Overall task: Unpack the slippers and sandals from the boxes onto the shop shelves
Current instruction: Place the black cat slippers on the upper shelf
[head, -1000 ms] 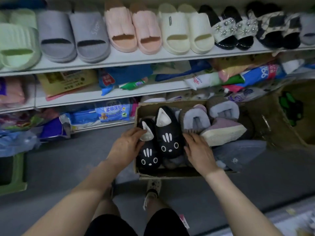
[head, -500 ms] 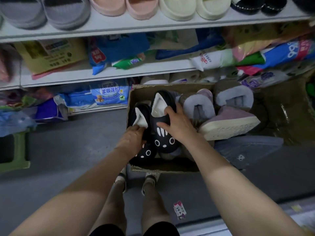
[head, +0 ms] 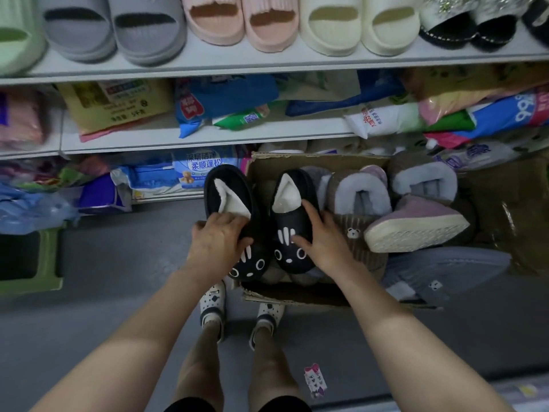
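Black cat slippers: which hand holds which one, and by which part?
The left hand grips the left slipper across its middle; the right hand grips the right slipper over its upper.

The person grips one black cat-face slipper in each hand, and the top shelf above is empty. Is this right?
Not quite. In the head view the top shelf is not empty: slides stand on it in a row. The rest holds: the left hand grips one black cat-face slipper, the right hand the second slipper.
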`<action>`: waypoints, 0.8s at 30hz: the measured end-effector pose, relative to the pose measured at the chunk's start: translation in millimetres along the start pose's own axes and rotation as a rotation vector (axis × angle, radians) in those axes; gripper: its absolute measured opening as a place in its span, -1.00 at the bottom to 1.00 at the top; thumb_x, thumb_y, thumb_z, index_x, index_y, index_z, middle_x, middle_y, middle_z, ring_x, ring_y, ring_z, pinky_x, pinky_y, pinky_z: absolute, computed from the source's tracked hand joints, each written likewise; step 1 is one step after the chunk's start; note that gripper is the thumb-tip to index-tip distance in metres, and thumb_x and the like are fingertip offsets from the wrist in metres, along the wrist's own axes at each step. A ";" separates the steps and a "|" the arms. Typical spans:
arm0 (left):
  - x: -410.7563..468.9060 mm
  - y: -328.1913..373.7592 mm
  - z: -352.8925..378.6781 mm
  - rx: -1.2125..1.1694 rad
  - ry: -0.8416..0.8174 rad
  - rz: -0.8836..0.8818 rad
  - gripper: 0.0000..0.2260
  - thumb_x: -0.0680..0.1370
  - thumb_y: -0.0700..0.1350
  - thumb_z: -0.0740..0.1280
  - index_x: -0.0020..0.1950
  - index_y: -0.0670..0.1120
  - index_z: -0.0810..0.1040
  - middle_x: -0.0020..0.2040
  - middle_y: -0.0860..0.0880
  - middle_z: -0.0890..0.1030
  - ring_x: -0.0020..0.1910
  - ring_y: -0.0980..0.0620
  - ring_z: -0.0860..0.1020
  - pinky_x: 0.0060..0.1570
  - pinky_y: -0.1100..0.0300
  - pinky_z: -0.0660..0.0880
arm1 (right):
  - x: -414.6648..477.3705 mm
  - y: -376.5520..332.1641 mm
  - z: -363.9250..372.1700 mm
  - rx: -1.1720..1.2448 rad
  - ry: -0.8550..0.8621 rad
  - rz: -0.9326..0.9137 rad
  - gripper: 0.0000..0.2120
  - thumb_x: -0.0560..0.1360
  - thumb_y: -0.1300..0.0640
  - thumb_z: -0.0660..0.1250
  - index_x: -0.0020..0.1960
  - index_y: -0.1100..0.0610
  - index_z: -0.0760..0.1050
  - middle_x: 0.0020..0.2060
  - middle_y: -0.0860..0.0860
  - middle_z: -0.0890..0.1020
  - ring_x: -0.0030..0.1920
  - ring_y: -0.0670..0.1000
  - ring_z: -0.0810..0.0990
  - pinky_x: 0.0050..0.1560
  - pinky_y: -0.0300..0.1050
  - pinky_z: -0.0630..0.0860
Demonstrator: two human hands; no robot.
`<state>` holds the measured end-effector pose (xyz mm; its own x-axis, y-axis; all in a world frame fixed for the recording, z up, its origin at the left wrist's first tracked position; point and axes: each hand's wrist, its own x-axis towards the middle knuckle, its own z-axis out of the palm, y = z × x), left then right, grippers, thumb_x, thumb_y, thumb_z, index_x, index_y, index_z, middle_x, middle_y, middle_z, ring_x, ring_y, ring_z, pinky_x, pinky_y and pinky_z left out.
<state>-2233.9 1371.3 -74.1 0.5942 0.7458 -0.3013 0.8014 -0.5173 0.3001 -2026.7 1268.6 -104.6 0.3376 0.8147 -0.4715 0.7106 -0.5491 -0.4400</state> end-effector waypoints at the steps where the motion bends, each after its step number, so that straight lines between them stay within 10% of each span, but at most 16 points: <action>1: 4.0 -3.4 0.8 0.014 -0.018 -0.019 -0.62 0.55 0.08 0.31 0.33 0.00 0.47 0.20 -0.05 0.53 0.21 -0.12 0.43 0.13 -0.10 0.34 | -0.7 -2.7 8.6 0.006 -0.019 0.024 -0.16 0.52 -0.18 0.34 0.60 -0.09 -0.11 0.51 0.19 0.17 0.46 0.27 0.26 0.36 0.14 0.36; 5: 27.4 -12.7 11.5 -0.021 -0.063 -0.039 -0.61 0.54 0.12 0.30 0.34 0.02 0.48 0.20 -0.08 0.46 0.23 -0.13 0.38 0.12 -0.09 0.38 | 3.3 -13.8 37.8 0.177 -0.033 0.274 0.08 0.43 -0.23 0.43 0.59 0.01 -0.29 0.53 0.22 0.15 0.43 0.28 0.34 0.32 0.10 0.39; 9: 34.2 -20.3 22.2 -0.233 0.144 -0.100 -0.46 0.33 0.12 0.53 0.28 0.07 0.50 0.25 -0.13 0.36 0.24 -0.19 0.31 0.23 -0.16 0.39 | 6.2 -15.4 55.1 0.334 0.056 0.335 -0.05 0.33 -0.15 0.54 0.52 0.08 0.09 0.42 0.14 0.39 0.40 0.17 0.40 0.35 0.05 0.40; 13: 23.4 -24.0 33.9 -0.688 0.122 -0.504 0.09 0.21 0.12 0.62 0.55 0.04 0.02 0.55 -0.15 -0.01 0.52 -0.18 0.07 0.43 -0.07 0.15 | 8.2 -14.2 52.0 0.431 0.075 0.362 -0.12 0.31 -0.08 0.58 0.47 0.04 0.17 0.38 0.09 0.46 0.36 0.16 0.45 0.34 0.05 0.42; 17: 15.4 -24.8 40.0 -1.086 -0.110 -0.679 -0.06 0.21 0.11 0.62 0.45 -0.02 0.21 0.30 -0.07 0.51 0.22 -0.06 0.53 0.24 -0.03 0.49 | 4.1 -9.3 43.2 0.484 0.087 0.350 -0.11 0.34 -0.05 0.56 0.50 -0.03 0.13 0.38 0.06 0.46 0.36 0.15 0.46 0.36 0.08 0.41; 24: 4.1 -17.7 21.3 -1.138 -0.074 -0.623 -0.14 0.27 -0.01 0.61 0.46 0.09 0.23 0.21 0.01 0.53 0.16 -0.05 0.54 0.22 -0.06 0.50 | -9.6 -17.0 12.7 0.443 0.063 0.237 -0.24 0.45 -0.03 0.46 0.51 -0.14 0.11 0.41 0.02 0.43 0.38 0.12 0.42 0.38 0.09 0.39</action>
<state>-2244.3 1374.6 -100.0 0.1762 0.6867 -0.7053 0.4564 0.5778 0.6766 -2049.8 1267.8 -102.3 0.5042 0.6605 -0.5563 0.2847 -0.7353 -0.6150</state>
